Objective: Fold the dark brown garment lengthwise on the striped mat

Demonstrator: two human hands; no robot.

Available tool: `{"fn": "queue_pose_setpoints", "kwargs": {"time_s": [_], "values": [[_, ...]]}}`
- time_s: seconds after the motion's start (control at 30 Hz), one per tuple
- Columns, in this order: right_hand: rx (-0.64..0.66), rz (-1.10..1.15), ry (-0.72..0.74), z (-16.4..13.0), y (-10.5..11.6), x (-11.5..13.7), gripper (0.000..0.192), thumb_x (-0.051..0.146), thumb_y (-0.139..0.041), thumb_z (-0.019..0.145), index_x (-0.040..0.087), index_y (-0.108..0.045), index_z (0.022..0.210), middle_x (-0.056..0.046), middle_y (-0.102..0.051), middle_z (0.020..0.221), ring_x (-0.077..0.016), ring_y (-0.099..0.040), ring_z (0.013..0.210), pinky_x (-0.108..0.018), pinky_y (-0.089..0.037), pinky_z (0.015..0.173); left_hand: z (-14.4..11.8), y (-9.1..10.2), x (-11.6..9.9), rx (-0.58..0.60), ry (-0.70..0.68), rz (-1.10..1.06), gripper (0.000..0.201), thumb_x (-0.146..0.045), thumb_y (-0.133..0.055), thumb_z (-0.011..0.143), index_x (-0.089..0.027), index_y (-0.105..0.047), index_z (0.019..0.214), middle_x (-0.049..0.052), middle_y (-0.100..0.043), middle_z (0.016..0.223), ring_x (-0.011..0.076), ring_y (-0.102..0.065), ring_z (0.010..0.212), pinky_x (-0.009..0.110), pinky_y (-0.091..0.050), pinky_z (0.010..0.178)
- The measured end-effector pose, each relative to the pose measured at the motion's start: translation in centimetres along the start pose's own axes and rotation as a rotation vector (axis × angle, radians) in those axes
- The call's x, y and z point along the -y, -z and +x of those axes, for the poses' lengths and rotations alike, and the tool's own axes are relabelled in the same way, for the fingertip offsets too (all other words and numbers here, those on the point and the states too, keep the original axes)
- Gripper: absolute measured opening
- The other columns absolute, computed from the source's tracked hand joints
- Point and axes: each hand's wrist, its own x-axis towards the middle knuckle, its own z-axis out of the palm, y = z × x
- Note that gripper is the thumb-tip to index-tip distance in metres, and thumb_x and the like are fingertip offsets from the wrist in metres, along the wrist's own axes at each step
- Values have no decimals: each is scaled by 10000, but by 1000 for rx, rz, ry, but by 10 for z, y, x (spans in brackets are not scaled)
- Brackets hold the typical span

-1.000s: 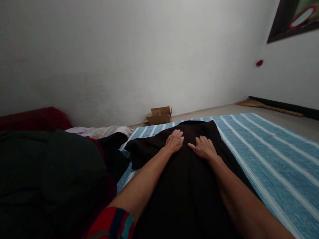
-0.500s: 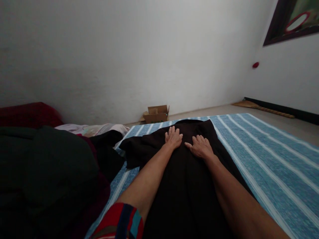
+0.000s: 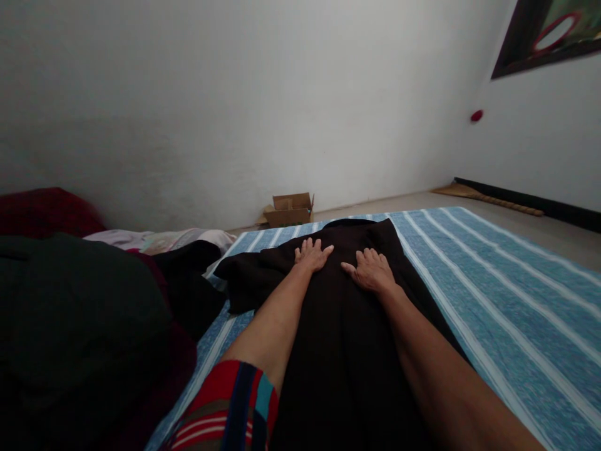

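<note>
Over the last second both flat, open-fingered hands, left hand and right hand, were slid slightly farther up the dark garment spread on the striped blue mat, so its upper part was apparently being smoothed.

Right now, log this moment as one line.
left hand: flat on black garment | right hand: flat on it | garment: spread on blue striped mat

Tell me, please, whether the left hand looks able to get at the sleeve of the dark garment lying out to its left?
Probably yes. The left hand lies flat on the dark garment, and the sleeve spreads over the striped mat beside it, with nothing between.
</note>
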Motion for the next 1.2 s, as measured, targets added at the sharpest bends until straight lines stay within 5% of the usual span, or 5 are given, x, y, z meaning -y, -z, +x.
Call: {"fn": "queue_pose_setpoints", "kwargs": {"time_s": [0.3,0.5,0.8,1.0,1.2], "values": [[-7,-3,5,0,0,0,720,628,-192,879,80,-440,1274,-211,-397,1349,-323,-299,1262,-433,-197,998,6,8,11,-39,-66,55,564,-547,-236,888,-148,-457,1220,158,-415,1367,290,-333,1286,498,-285,1002],[9,-1,6,0,0,-1,732,634,-187,875,73,-436,1273,-213,-392,1345,-327,-278,1271,-434,-191,994,-18,27,14,-126,-189,116,357,-386,-434,860,-151,-505,1119,124,-473,1285,255,-381,1238,391,-335,980],[-10,-3,10,-3,0,-1,683,623,-219,878,92,-501,1204,-195,-453,1279,-309,-358,1206,-416,-232,969,-159,63,76,-191,-233,62,297,-355,-414,840,-178,-598,993,73,-627,1042,212,-554,994,306,-408,887],[-9,-34,18,-4,-1,-2,664,623,-208,882,108,-514,1170,-186,-479,1237,-299,-382,1181,-418,-244,956,-257,55,112,-8,162,-269,355,-468,-490,731,-226,-629,951,48,-664,995,241,-600,931,312,-437,815],[-12,-86,37,-5,-5,-6,643,613,-229,888,111,-501,1181,-178,-495,1211,-297,-398,1166,-411,-265,940,-296,53,113,142,409,-587,516,-555,-551,610,-177,-628,952,33,-681,830,245,-632,808,290,-463,671]]}}
